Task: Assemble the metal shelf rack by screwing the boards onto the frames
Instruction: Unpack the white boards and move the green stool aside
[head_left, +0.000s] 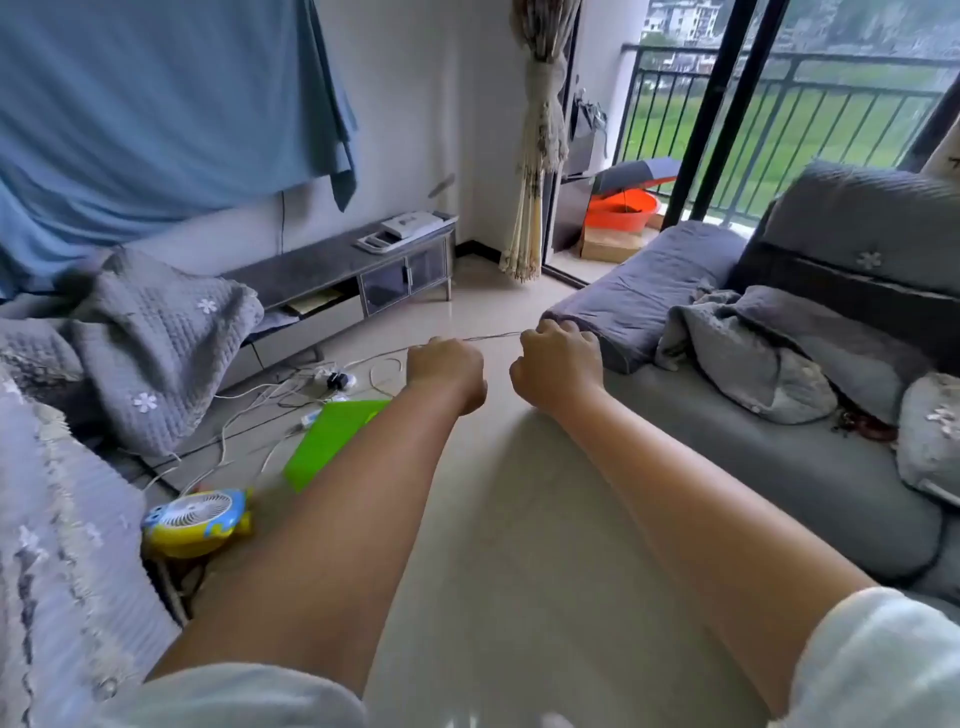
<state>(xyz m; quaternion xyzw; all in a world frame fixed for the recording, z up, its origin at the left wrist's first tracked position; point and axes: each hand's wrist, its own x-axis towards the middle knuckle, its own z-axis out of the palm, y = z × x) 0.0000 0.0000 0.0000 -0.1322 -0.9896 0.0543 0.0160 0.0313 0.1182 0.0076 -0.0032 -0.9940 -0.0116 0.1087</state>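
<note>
Both fists out at centre frame, no rack parts in sight
Your left hand (445, 371) and right hand (558, 364) look clenched on a thin wire (493, 336), though I cannot tell for sure; floor cables (249, 400) at centre left could trip you

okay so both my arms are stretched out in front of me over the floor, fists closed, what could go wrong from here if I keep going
1. Loose white cables and a power strip sprawl across the floor just beyond your left hand; you could snag or trip on them.
2. A thin wire-like line seems to run between your left hand and right hand; pulling hard may whip or snap it, though I cannot tell what it is.
3. The small fan and green board lie underfoot.
</note>
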